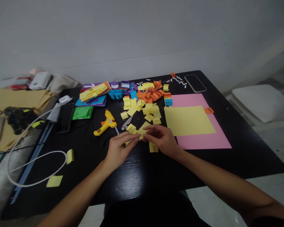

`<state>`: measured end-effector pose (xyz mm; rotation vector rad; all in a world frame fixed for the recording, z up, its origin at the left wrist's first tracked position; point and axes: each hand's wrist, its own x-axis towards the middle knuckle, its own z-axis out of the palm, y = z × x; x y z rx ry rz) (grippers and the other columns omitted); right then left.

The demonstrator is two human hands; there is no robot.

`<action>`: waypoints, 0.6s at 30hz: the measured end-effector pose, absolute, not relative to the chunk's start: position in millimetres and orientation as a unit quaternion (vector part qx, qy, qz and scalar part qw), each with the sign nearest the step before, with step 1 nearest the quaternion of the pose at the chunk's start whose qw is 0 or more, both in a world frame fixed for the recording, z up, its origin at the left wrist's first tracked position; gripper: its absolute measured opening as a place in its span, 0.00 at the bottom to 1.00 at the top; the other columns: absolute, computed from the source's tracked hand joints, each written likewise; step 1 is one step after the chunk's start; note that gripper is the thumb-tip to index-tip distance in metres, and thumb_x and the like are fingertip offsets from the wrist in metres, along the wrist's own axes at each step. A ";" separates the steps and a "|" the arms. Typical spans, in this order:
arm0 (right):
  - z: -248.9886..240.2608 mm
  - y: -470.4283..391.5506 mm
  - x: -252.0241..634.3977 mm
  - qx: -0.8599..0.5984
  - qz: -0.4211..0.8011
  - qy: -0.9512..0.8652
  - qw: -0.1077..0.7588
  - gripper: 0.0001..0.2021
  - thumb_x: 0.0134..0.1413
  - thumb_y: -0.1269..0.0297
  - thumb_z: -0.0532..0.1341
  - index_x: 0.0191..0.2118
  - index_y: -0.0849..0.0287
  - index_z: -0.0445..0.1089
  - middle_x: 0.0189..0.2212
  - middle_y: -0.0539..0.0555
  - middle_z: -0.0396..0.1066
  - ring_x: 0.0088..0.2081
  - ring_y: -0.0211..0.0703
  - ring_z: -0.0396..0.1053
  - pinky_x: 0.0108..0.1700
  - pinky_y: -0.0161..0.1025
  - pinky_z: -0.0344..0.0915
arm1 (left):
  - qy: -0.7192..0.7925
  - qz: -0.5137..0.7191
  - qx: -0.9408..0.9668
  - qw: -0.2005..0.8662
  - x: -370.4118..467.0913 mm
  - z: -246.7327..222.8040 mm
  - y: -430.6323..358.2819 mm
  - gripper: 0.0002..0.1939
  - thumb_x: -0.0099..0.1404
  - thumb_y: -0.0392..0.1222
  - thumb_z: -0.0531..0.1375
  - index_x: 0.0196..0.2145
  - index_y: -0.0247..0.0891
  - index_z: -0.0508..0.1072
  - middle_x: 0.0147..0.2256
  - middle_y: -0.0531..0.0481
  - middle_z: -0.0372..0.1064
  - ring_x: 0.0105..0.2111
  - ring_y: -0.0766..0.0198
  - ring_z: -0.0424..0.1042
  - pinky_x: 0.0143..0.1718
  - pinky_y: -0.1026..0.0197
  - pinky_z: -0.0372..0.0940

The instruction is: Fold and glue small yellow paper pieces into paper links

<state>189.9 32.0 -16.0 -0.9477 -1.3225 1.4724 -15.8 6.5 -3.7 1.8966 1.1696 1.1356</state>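
Note:
Between my two hands is a small piece of yellow paper (141,131), pinched at its edges. My left hand (120,147) is closed, thumb and forefinger on the paper's left side. Opposite it, my right hand (162,140) is closed too, its fingertips at the right side; part of the paper is hidden behind the fingers. Several folded yellow paper pieces (153,110) lie just beyond my hands. Scissors (127,122) rest among them, partly covered. A yellow glue gun (106,123) lies to the left, its glue stick pointing toward my left hand.
A yellow sheet (190,121) lies on a pink sheet (203,143) at the right. Farther back are folded orange papers (151,94), a green stack (82,112) and a phone (195,83). A white cable (38,157) loops across the table's left side.

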 end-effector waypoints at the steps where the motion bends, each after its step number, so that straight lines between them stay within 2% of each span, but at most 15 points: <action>1: -16.6 32.0 190.3 -0.384 0.582 -0.555 0.453 0.12 0.54 0.59 0.72 0.43 0.56 0.79 0.31 0.52 0.81 0.33 0.42 0.80 0.40 0.41 0.79 | 0.443 0.430 0.721 0.316 -15.9 -3.6 6.6 0.08 0.70 0.37 0.64 0.44 0.40 0.83 0.31 0.49 0.76 0.30 0.65 0.75 0.32 0.63 0.68; 5: -20.0 32.8 192.1 -0.387 0.546 -0.600 0.438 0.08 0.56 0.59 0.70 0.38 0.56 0.80 0.32 0.54 0.81 0.34 0.43 0.80 0.40 0.42 0.78 | 0.435 0.420 0.729 0.320 -17.3 -1.5 8.0 0.09 0.70 0.36 0.64 0.45 0.41 0.83 0.32 0.49 0.77 0.30 0.66 0.75 0.31 0.64 0.68; 11: -21.3 33.9 193.2 -0.394 0.576 -0.587 0.410 0.10 0.55 0.58 0.71 0.39 0.58 0.79 0.31 0.53 0.81 0.34 0.43 0.80 0.40 0.41 0.77 | 0.434 0.404 0.731 0.338 -19.7 0.9 10.8 0.09 0.70 0.38 0.64 0.45 0.41 0.84 0.33 0.48 0.78 0.31 0.65 0.76 0.31 0.65 0.69; 15: -20.5 34.2 193.5 -0.389 0.595 -0.595 0.377 0.12 0.51 0.60 0.73 0.39 0.58 0.76 0.30 0.51 0.80 0.32 0.41 0.79 0.37 0.38 0.75 | 0.430 0.396 0.734 0.345 -20.6 -0.9 10.5 0.09 0.70 0.37 0.64 0.45 0.41 0.84 0.32 0.48 0.78 0.30 0.65 0.76 0.31 0.65 0.69; 18: -20.6 34.4 193.5 -0.373 0.627 -0.577 0.366 0.12 0.52 0.61 0.73 0.40 0.58 0.74 0.30 0.51 0.80 0.32 0.41 0.80 0.38 0.38 0.75 | 0.433 0.387 0.733 0.355 -21.8 -1.1 10.8 0.09 0.70 0.38 0.63 0.46 0.41 0.84 0.33 0.47 0.78 0.31 0.65 0.76 0.31 0.65 0.69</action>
